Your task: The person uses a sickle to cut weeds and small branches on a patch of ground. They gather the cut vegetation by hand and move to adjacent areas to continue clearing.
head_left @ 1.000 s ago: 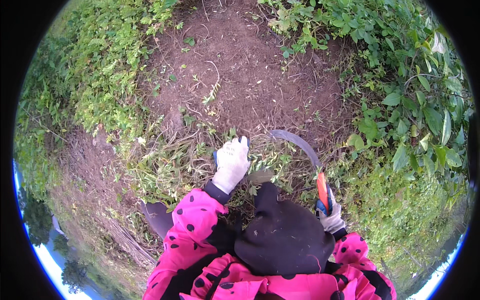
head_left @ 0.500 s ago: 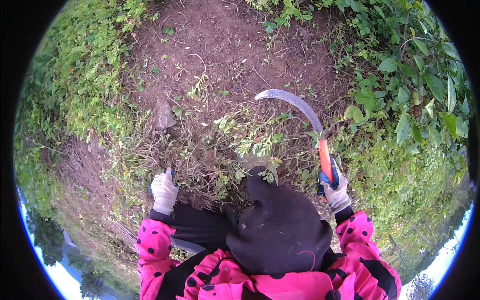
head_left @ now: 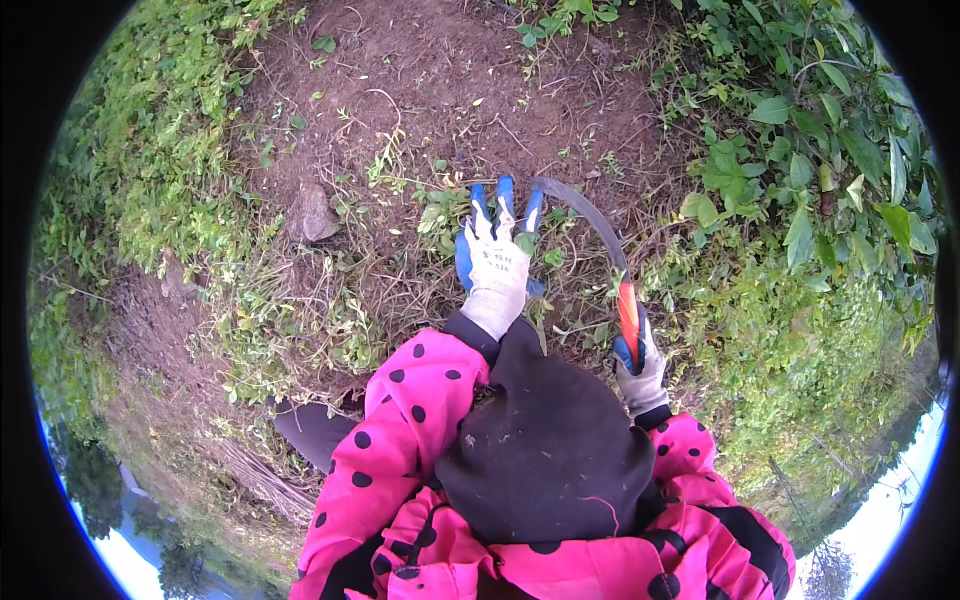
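While the two gloved hands work over the ground, the left hand (head_left: 495, 262) reaches far forward with its blue-tipped fingers (head_left: 504, 192) spread flat on a clump of weeds (head_left: 440, 215), three fingertips and the thumb showing apart from one another. The right hand (head_left: 637, 368) sits nearer and to the right, its fingers wrapped tight around the orange handle (head_left: 628, 308) of one sickle (head_left: 585, 215). The sickle's single curved blade arches up and leftward from the handle, its tip just beside the left hand's fingertips, over the same weeds. One grey stone (head_left: 313, 214) lies on the bare soil (head_left: 430, 70) to the left, well apart from both hands. Leafy bushes (head_left: 810, 150) stand on the right, grass (head_left: 130, 150) on the left. Near the bottom, two pink sleeves (head_left: 420, 400) with black dots flank one dark hood (head_left: 545, 440).
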Motion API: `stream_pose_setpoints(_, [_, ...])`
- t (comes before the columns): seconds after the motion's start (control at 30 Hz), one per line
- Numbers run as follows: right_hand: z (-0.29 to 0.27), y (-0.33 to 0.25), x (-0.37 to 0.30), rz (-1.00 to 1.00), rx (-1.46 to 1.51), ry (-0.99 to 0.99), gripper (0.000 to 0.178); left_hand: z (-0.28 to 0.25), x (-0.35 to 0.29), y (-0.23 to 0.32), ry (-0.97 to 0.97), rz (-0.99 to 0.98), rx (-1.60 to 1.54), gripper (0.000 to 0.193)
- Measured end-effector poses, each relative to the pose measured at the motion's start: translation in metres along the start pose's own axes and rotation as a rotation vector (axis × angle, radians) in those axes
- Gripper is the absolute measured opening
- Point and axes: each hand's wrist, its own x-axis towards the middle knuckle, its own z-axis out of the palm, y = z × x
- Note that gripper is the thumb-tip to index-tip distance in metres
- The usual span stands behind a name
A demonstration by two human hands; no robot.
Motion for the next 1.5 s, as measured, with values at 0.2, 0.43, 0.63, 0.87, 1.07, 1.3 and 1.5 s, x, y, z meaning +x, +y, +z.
stream_pose_setpoints(0.2, [-0.001,0.005,-0.012,0.149,0.141,0.062,0.06,0.005,0.013,0.0,-0.053,-0.134,0.067,0.09])
stream_pose_setpoints(0.43, [0.002,0.036,-0.035,0.019,-0.038,0.091,0.063,0.002,0.002,-0.02,-0.128,0.052,-0.42,0.061])
stream_pose_setpoints(0.63, [-0.016,-0.024,-0.053,0.34,0.487,0.079,0.061,0.005,-0.026,-0.064,-0.058,0.161,-0.381,0.043])
stream_pose_setpoints(0.87, [0.006,-0.074,-0.004,0.003,0.117,-0.249,0.055,0.073,-0.159,-0.261,-0.158,-0.519,-0.194,0.05])
stream_pose_setpoints(1.07, [0.021,-0.062,0.004,0.014,0.297,-0.124,0.059,0.131,-0.29,-0.406,0.001,-0.809,0.069,0.022])
stream_pose_setpoints(1.3, [-0.003,-0.061,0.033,-0.227,-0.006,-0.114,0.053,-0.017,-0.204,-0.297,0.011,-0.643,0.279,0.068])
stream_pose_setpoints(1.5, [0.012,-0.058,0.024,0.004,0.199,-0.129,0.052,-0.018,-0.05,-0.088,0.356,-0.327,-0.459,0.093])
